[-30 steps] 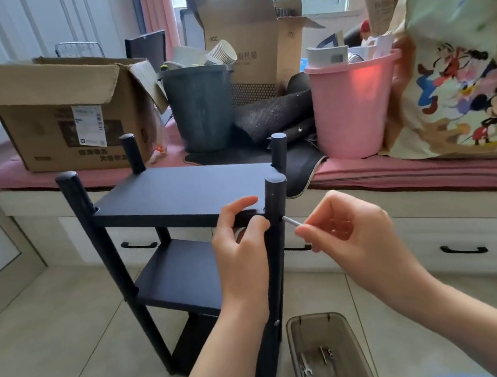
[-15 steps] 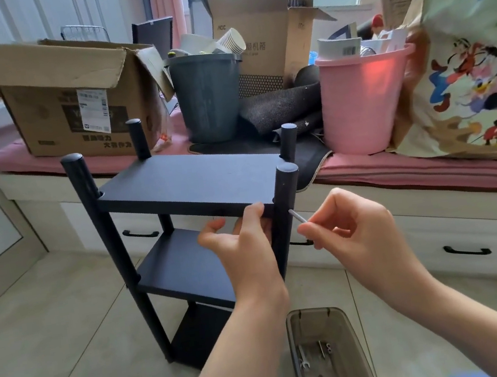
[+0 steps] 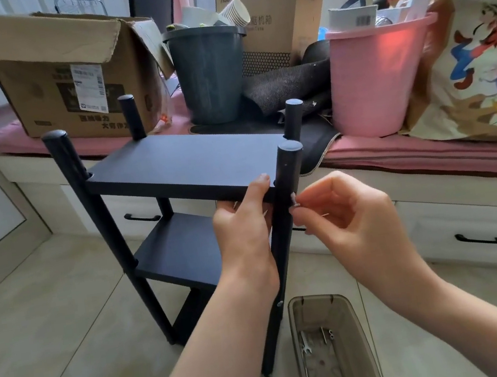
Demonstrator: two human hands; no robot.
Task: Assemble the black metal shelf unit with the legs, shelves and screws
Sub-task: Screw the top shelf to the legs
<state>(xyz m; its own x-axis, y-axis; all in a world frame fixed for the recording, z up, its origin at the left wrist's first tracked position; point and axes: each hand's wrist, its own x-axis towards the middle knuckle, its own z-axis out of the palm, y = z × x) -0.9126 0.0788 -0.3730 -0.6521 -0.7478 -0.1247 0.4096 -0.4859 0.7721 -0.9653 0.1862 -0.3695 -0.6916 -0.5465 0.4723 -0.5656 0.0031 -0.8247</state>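
The black metal shelf unit (image 3: pixel 179 162) stands upright on the tiled floor, with three shelves between its round legs. My left hand (image 3: pixel 243 221) grips the front edge of the top shelf beside the near right leg (image 3: pixel 285 189), thumb on top and fingers under. My right hand (image 3: pixel 336 208) pinches a small silver screw (image 3: pixel 294 202) against the right side of that leg, level with the top shelf. Only the screw's head shows.
A clear brown plastic bin (image 3: pixel 333 349) with a small wrench and loose screws sits on the floor by the near right leg. Behind the shelf runs a window bench (image 3: pixel 426 147) with cardboard boxes, a grey bucket (image 3: pixel 208 72), a pink bucket (image 3: pixel 381 73) and a cartoon bag.
The screw, with its shaft showing a second ago, now sits in the leg up to its head. My right hand moved in to the leg. My left hand shifted on the shelf edge.
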